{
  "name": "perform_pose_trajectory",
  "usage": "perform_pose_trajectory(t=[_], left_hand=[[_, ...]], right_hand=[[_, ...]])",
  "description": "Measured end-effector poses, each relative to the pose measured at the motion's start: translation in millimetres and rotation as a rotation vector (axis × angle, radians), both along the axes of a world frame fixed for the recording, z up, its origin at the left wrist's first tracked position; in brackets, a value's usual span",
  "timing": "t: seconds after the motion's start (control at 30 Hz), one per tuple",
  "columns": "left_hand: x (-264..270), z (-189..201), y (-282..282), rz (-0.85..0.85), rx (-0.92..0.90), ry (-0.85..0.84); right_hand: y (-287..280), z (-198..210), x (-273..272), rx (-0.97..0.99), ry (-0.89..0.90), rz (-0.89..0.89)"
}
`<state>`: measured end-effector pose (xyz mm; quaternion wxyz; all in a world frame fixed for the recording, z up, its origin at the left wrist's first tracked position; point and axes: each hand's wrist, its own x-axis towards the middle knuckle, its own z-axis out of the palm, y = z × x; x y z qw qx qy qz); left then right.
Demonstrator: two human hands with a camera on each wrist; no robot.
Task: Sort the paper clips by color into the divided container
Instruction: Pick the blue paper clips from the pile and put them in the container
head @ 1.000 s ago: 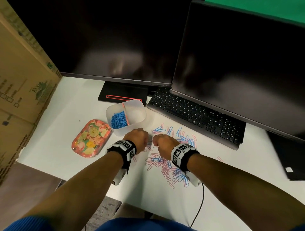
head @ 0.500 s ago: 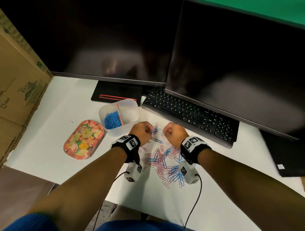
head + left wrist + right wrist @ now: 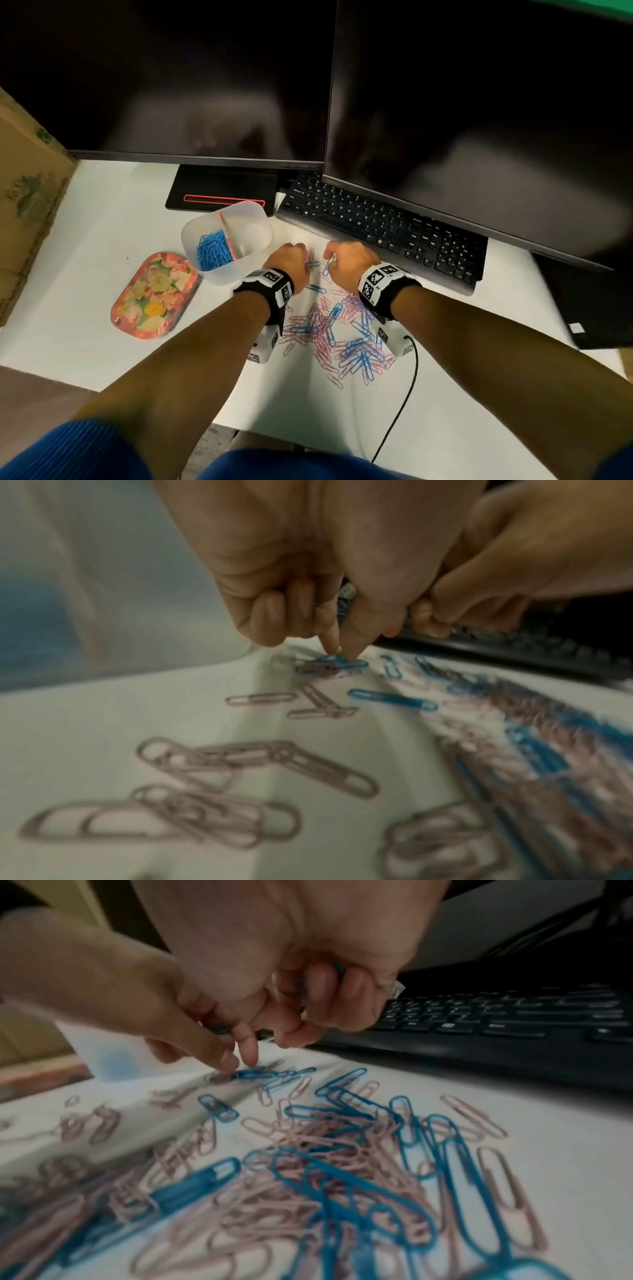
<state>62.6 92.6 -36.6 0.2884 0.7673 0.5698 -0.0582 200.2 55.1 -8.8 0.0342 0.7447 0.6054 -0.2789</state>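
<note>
Since the blue side of the divided container (image 3: pixel 253 219) is already filling up, I'm working the far edge of the paper clip pile (image 3: pixel 342 335), on the side nearest that container. From the left wrist, my left hand (image 3: pixel 308 569) has thumb and forefinger pinching a blue clip (image 3: pixel 337 664) lying on the table (image 3: pixel 103 737); best to lift straight up so tangled pink ones drop off. From the right wrist, my right hand (image 3: pixel 308 969) is curled around a few blue clips already.
</note>
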Motion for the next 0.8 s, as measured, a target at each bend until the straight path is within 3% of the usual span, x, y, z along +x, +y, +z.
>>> perform_pose_trajectory(t=[0.17, 0.37, 0.6, 0.8], left_hand=[[1.2, -3.7, 3.7, -0.066, 0.032, 0.117], [-4.8, -3.9, 4.0, 0.015, 0.002, 0.031], [-13.7, 4.3, -0.3, 0.204, -0.011, -0.243], [-8.7, 4.0, 2.9, 0.356, -0.213, -0.383]], right_hand=[[-1.5, -11.0, 3.0, -0.007, -0.088, 0.240], [-0.9, -16.7, 4.7, 0.029, -0.081, 0.300], [-1.9, -17.6, 19.4, 0.136, 0.316, -0.069], [-5.2, -16.8, 25.8, 0.067, 0.731, -0.396]])
